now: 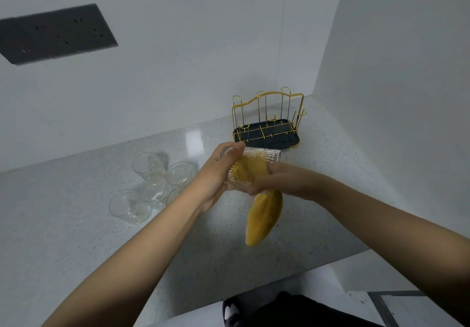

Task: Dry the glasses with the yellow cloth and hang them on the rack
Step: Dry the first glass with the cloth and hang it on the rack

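Mid-frame, the left hand point(216, 174) fingers grip a glass point(250, 165) while right hand point(277, 180) fingers pinch the yellow cloth point(264, 216) inside it; drying underway, hanging on the rack point(267, 120) likely next.

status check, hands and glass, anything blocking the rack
Left hand grips glass. Right hand works yellow cloth inside it. Rack empty, path clear.

Left hand point(216, 174) grips ribbed glass point(254, 164) tilted sideways above table point(101, 237); right hand point(277, 179) holds yellow cloth point(264, 217) stuffed inside, tail hanging. Five glasses point(152, 187) left; gold rack point(267, 120) behind.
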